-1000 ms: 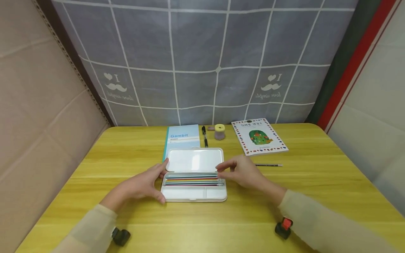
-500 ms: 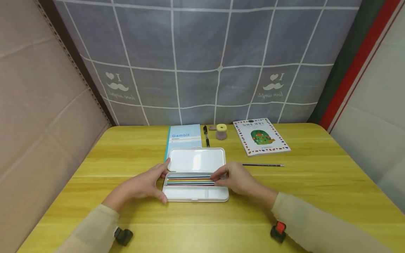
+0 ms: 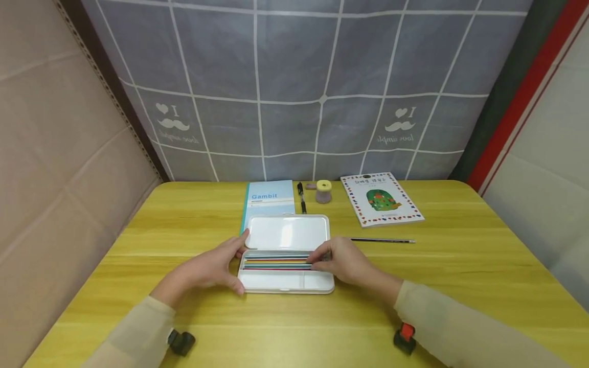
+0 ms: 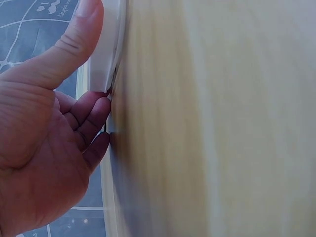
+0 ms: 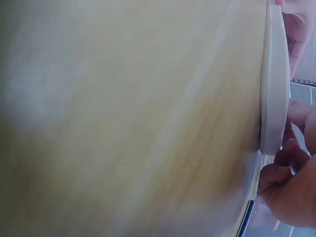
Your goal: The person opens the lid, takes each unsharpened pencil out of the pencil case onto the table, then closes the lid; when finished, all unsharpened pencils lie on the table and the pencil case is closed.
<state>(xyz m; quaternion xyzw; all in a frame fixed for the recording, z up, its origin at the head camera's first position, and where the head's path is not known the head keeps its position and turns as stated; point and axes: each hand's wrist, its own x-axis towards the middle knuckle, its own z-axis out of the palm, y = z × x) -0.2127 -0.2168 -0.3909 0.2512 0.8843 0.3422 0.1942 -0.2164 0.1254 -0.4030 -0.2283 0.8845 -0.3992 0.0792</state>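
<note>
A white pencil case [image 3: 271, 280] lies on the table with its lid [image 3: 271, 232] folded back. Several thin striped pencils [image 3: 276, 263] lie side by side in its rear compartment. My left hand [image 3: 209, 267] grips the case's left end, thumb at the front corner and fingers at the back; the left wrist view shows these fingers curled by the case's end. At the right end, my right hand [image 3: 347, 261] reaches into the rear compartment, thumb and forefinger pinching at the pencils and hiding their right ends. How many it pinches I cannot tell.
Behind the case lie a blue notebook [image 3: 271, 197], a black pen [image 3: 301, 198], a small eraser-like block [image 3: 311, 186] and a yellow-lidded jar [image 3: 323, 192]. A picture booklet [image 3: 382, 199] and a dark pencil [image 3: 384, 240] lie to the right. A grey checked curtain [image 3: 294, 128] hangs behind.
My right hand has moved left and down from the case's right edge onto the pencils, then stayed there. My left hand has kept its place on the case.
</note>
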